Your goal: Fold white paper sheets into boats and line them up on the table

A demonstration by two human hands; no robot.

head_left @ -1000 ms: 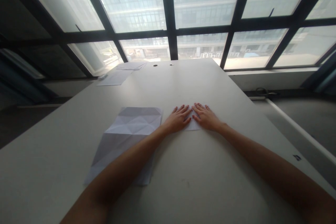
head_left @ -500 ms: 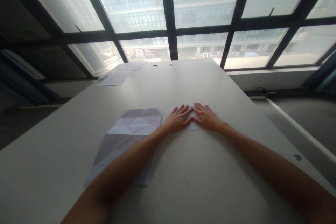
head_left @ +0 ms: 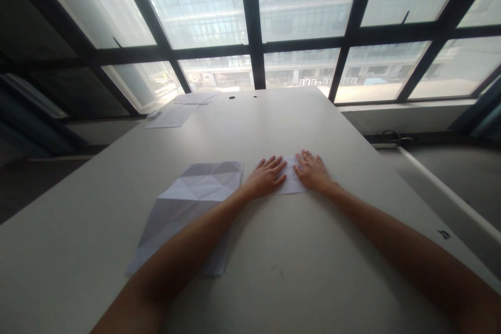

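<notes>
A small folded sheet of white paper (head_left: 291, 180) lies flat on the white table (head_left: 313, 261). My left hand (head_left: 266, 176) rests palm down over its left part, fingers outstretched. On its right part lies my right hand (head_left: 313, 172), also flat, with fingers pointing away from me. A strip of the paper shows between the two hands; the rest is hidden beneath them. Left of my left hand is a larger creased sheet of paper (head_left: 199, 182), partly covered by my left forearm.
At the table's far left corner lie several white sheets (head_left: 170, 116), with a small crumpled item beside them. Two small holes sit near the far edge. A dark mark (head_left: 443, 234) is near the right edge. Large windows (head_left: 305, 0) rise behind the table.
My right hand has slid to the right across the small paper, away from my left hand, uncovering more of it. My left hand has stayed in place.
</notes>
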